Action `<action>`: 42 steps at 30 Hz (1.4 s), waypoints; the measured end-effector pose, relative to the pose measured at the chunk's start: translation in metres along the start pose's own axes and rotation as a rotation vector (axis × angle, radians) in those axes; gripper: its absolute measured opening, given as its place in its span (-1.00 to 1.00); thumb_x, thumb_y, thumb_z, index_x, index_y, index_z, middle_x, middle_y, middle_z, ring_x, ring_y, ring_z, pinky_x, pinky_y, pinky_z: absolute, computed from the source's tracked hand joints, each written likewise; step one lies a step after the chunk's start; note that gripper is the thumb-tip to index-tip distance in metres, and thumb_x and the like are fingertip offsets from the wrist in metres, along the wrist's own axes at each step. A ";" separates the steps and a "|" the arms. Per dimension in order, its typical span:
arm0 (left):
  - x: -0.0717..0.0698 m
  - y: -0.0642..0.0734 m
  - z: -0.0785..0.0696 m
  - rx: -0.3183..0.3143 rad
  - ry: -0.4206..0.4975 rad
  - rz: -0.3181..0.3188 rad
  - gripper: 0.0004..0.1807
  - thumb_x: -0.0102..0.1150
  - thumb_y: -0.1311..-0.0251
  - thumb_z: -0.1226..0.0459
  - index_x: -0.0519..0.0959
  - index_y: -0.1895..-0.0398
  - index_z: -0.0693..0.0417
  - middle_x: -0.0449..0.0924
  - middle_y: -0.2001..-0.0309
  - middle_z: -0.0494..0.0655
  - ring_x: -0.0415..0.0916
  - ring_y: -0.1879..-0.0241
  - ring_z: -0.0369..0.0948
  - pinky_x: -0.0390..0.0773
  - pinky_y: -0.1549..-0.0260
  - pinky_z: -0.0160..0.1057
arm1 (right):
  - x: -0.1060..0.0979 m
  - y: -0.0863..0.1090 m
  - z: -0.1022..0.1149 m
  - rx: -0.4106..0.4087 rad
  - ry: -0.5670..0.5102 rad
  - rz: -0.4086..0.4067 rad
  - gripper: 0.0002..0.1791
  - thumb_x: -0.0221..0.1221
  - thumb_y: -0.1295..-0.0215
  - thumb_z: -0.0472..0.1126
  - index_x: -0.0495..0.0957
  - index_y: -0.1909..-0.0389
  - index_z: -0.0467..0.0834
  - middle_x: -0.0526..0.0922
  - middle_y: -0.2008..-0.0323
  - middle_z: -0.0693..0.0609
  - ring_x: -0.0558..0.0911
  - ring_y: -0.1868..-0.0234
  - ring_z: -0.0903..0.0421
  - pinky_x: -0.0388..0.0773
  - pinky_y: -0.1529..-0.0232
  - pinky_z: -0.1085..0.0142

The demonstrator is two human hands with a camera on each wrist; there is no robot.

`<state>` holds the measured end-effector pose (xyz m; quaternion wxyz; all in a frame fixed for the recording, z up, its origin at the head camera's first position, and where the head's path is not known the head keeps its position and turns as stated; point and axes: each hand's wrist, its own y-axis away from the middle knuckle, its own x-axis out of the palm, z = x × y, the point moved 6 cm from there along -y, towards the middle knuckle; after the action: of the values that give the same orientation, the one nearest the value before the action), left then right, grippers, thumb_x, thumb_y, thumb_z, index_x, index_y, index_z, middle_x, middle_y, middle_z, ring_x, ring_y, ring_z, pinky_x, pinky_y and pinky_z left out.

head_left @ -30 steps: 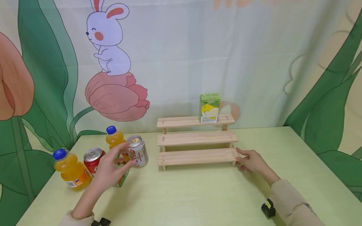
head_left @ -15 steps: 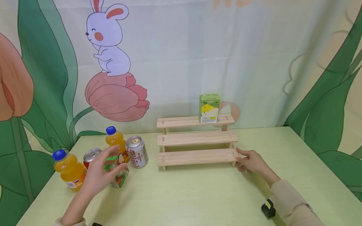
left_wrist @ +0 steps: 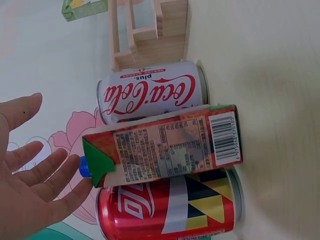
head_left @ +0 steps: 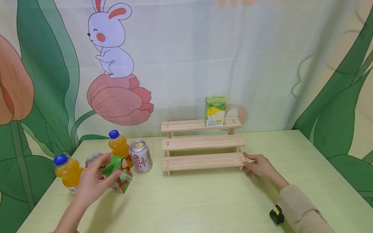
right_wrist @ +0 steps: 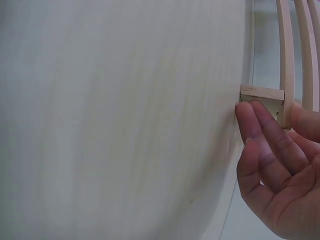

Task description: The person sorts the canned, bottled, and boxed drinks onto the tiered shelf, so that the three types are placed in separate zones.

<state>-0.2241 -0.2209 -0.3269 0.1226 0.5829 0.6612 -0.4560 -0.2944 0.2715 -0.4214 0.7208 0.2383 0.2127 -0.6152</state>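
My left hand (head_left: 94, 181) hovers over the drinks at the left, fingers apart and holding nothing. Right by its fingertips stands a green-topped juice carton (head_left: 123, 179), upright. In the left wrist view the carton (left_wrist: 165, 145) lies between a white Coca-Cola can (left_wrist: 152, 92) and a red can (left_wrist: 167, 207), apart from the palm. My right hand (head_left: 260, 166) grips the right end of the lowest step of a three-tier wooden stand (head_left: 204, 161). Its thumb rests on the plank while the fingers (right_wrist: 272, 135) curl under by the leg.
Two orange drink bottles with blue caps (head_left: 60, 159) stand among the drinks, one partly behind my left hand. A green juice box (head_left: 215, 111) is on the stand's top tier. A black clip-like object (head_left: 276, 214) shows beside the right sleeve. Behind the table hangs a printed cloth (head_left: 180, 64).
My left hand has moved away from the white can, left and toward me, to the carton. The can stays upright on the table. My right hand has kept its hold.
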 end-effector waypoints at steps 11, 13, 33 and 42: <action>-0.005 0.010 0.012 -0.047 -0.065 -0.006 -0.39 0.36 0.07 0.31 0.35 -0.08 0.31 0.49 0.07 0.29 0.45 0.10 0.14 0.47 0.20 0.11 | 0.000 -0.002 -0.003 0.011 0.006 0.008 -0.43 0.03 -0.32 -0.24 0.12 -0.28 -0.36 0.67 0.40 -0.16 0.63 0.56 0.05 0.44 0.67 0.26; -0.004 0.011 0.015 -0.059 -0.072 0.006 -0.39 0.37 0.09 0.31 0.36 -0.06 0.34 0.49 0.08 0.32 0.44 0.11 0.17 0.45 0.20 0.15 | 0.000 -0.002 -0.003 0.017 0.004 0.008 -0.43 0.03 -0.32 -0.23 0.13 -0.28 -0.35 0.67 0.40 -0.15 0.63 0.56 0.05 0.44 0.67 0.26; 0.011 0.008 0.029 -0.192 -0.128 0.064 -0.43 0.31 0.06 0.35 0.38 -0.06 0.38 0.47 0.06 0.37 0.45 0.25 0.11 0.51 0.27 0.06 | 0.001 -0.001 -0.001 0.011 0.002 0.014 -0.43 0.02 -0.32 -0.25 0.12 -0.28 -0.36 0.67 0.40 -0.16 0.63 0.55 0.04 0.44 0.67 0.26; 0.015 0.003 0.027 -0.239 -0.143 0.078 -0.39 0.30 0.03 0.30 0.34 -0.09 0.41 0.42 0.02 0.40 0.41 0.13 0.20 0.45 0.14 0.15 | 0.000 -0.001 -0.002 0.014 -0.002 0.014 -0.43 0.02 -0.32 -0.25 0.12 -0.28 -0.36 0.67 0.41 -0.15 0.63 0.56 0.05 0.43 0.67 0.28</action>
<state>-0.2354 -0.2315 -0.3535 0.2554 0.5555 0.6773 -0.4092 -0.2959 0.2723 -0.4226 0.7238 0.2439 0.2059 -0.6118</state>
